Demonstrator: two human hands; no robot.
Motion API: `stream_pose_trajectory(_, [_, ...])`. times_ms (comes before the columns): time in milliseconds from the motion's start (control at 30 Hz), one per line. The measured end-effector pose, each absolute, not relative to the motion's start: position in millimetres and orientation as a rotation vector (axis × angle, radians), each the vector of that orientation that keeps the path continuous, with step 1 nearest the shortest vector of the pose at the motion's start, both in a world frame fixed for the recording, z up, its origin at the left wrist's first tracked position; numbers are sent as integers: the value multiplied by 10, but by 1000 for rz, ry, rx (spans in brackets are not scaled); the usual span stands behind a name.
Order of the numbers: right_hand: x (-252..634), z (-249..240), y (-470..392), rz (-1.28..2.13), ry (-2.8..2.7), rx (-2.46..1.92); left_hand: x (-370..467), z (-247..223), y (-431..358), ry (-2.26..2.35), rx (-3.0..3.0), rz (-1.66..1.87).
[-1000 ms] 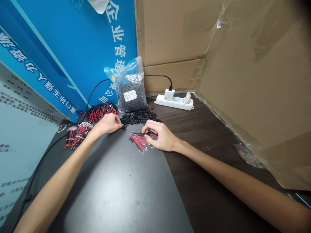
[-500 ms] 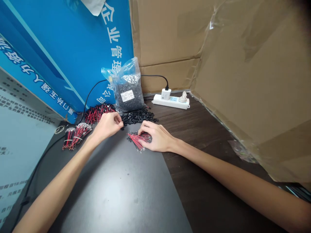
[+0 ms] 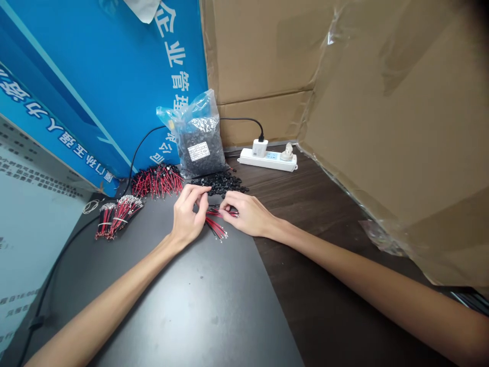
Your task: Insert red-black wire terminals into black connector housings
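My left hand [image 3: 190, 214] is closed, thumb and fingers bent toward each other, close to my right hand. Anything between its fingertips is too small to make out. My right hand [image 3: 250, 214] curls its fingers over red and black wires [image 3: 217, 229] with small metal ends, pinching some of them; part of this bunch fans out on the dark mat between the two hands. Just beyond the fingertips lies a loose pile of small black parts [image 3: 225, 182]. A heap of red and black wires [image 3: 158, 182] rests behind and left of my left hand.
Banded wire bundles [image 3: 120, 216] lie at the left. A clear bag of black parts [image 3: 202, 148] stands at the back beside a white power strip [image 3: 267, 159] with a plugged-in adapter. A blue printed panel [image 3: 114, 76] and cardboard [image 3: 382, 127] wall in the table.
My left hand has moved right and nearer, from the edge of the black pile to beside my right hand. My right hand's fingers have curled in more tightly over the wires.
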State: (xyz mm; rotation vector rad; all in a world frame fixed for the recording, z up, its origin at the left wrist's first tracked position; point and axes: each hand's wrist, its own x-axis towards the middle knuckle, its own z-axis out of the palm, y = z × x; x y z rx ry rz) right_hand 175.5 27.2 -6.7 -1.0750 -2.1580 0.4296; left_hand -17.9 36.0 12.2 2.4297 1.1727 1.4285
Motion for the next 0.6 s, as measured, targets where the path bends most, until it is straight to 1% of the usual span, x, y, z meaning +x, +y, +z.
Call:
stream_pose_trajectory(167, [1774,-82,329,602,-2049,-1037,-178,119,379,1158,2412,1383])
stream_pose_trajectory(367, [1814,-114,418,1016,-1762,-1016,-186,81,401,1039,2432,1356])
stream_pose_trajectory(600, [1822,-112,434,1082,-1683,-990,-176,88,392,1017,2422,1351])
